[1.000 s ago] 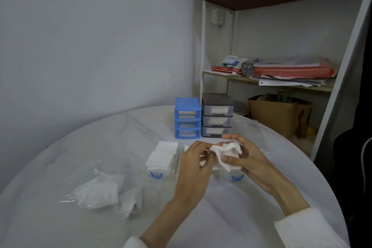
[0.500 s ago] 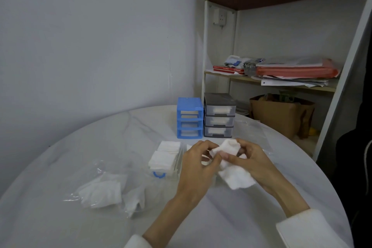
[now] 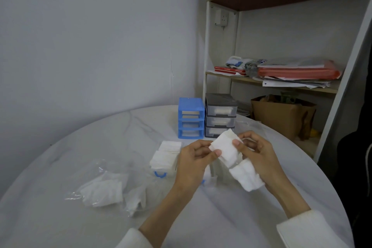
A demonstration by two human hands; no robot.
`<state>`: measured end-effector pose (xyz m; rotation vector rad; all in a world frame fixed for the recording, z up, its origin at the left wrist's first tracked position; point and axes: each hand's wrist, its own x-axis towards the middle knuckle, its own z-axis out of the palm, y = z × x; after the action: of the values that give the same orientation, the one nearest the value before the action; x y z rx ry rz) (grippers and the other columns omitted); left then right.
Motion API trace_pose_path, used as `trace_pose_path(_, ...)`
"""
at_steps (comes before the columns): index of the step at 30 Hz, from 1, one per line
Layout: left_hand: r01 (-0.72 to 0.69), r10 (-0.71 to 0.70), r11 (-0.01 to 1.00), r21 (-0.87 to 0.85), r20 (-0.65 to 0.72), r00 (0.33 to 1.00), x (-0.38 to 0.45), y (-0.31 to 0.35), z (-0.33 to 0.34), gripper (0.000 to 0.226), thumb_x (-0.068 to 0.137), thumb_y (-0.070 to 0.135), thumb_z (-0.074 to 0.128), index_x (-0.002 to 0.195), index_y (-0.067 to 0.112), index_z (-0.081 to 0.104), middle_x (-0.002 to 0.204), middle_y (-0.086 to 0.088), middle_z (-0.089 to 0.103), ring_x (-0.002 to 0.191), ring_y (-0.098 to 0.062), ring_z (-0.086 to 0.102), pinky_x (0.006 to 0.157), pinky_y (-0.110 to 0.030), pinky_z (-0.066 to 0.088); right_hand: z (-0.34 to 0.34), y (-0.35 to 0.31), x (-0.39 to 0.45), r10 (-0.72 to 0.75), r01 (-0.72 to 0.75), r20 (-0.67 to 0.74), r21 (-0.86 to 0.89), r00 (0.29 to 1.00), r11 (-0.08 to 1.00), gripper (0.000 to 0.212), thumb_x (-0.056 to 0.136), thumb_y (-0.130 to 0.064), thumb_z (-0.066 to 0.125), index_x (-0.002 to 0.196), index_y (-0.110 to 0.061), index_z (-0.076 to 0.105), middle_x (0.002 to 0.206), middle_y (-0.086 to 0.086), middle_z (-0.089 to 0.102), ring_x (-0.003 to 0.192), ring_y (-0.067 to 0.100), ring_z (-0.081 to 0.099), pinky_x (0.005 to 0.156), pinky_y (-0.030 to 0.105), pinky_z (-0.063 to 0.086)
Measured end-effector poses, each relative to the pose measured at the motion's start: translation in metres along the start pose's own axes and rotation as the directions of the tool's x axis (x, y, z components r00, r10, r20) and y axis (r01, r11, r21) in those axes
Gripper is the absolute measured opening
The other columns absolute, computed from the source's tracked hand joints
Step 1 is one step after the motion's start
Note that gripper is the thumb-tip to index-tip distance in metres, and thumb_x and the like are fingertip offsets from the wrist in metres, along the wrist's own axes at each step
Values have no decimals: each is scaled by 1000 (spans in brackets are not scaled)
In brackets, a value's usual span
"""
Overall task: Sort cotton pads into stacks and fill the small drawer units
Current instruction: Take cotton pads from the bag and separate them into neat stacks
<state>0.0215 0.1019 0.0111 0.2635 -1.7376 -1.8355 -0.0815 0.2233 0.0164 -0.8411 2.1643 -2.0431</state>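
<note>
Both hands hold white cotton pads (image 3: 226,148) above the round white table (image 3: 60,167). My left hand (image 3: 193,164) pinches the left edge of the upper pad with thumb and fingers. My right hand (image 3: 259,156) pinches its right side, and more cotton pads (image 3: 246,176) hang below that palm. A stack of pads (image 3: 166,157) lies in a clear drawer with a blue handle (image 3: 160,174) left of my hands. Behind stand a blue drawer unit (image 3: 190,118) and a grey drawer unit (image 3: 220,115) whose drawers show pads inside.
A clear plastic bag (image 3: 104,188) with more white pads lies at the left front. A shelf unit (image 3: 281,78) with papers and a red folder stands behind right, with a brown paper bag (image 3: 281,115) below it. The table's edge curves close on the right.
The bunched pads have been pulled apart: one pad is now spread flat between both hands and raised, while the rest dropped lower under my right hand.
</note>
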Motion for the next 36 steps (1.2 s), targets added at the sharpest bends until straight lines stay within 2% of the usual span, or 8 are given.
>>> trace_pose_path(6,77,-77,993,-94,5,997,-1,0,0,12,79,3,70,89,9,68,78,2,73,74,-7,68,65,-13,51,1,-2,-3,7,-7,6,44,1000,999,11,87,-17,61,94,-8,58,98,6,64,87,23,60,66,29,50)
trace_pose_path(11,95,-114,975,-203,-84,990,1,2,-3,12,82,2,67,75,11,66,65,7,71,66,-3,67,63,-12,51,-2,-10,-5,7,5,-50,231,999,973,4,88,-11,59,90,-8,59,71,-3,65,54,2,59,46,17,47)
trace_pose_path(14,106,-138,970,-220,-138,981,3,1,-5,14,84,6,66,73,14,66,66,7,69,72,-12,65,71,-22,54,-5,-13,-7,13,-10,-10,296,1000,955,5,88,-10,58,89,-13,61,66,-7,67,53,4,60,44,19,49)
trace_pose_path(17,109,-135,977,-181,-142,981,4,0,-5,16,87,9,63,72,15,63,61,10,68,69,-11,62,71,-28,53,-2,-12,-9,7,-29,108,203,994,979,8,83,-12,62,91,-12,64,75,-4,70,62,9,65,47,21,50)
trace_pose_path(20,110,-119,989,-103,-83,989,2,0,-3,10,89,12,61,80,14,65,70,8,72,74,-11,67,69,-26,56,4,-10,-10,-23,5,176,105,984,994,5,78,-12,67,83,-12,65,76,-4,72,66,11,67,50,21,50)
trace_pose_path(26,87,-88,995,-53,-9,996,-1,4,0,11,91,11,58,88,14,69,70,8,72,66,-3,68,57,-14,51,6,-6,-8,-61,56,78,61,995,997,6,79,-13,69,82,-15,65,79,-1,69,68,8,66,49,16,48)
trace_pose_path(32,56,-55,998,-32,17,998,-7,4,5,21,95,9,51,87,18,68,68,13,71,66,1,67,57,-11,49,9,-1,-7,-71,70,66,25,995,997,7,79,-14,70,81,-16,64,83,6,67,65,3,65,50,15,48)
trace_pose_path(36,39,-39,999,-21,20,999,-8,5,6,23,96,10,49,87,21,67,67,15,71,67,2,67,57,-10,48,10,0,-7,-96,96,84,9,992,995,7,80,-14,69,80,-16,63,80,3,66,67,4,63,52,13,46)
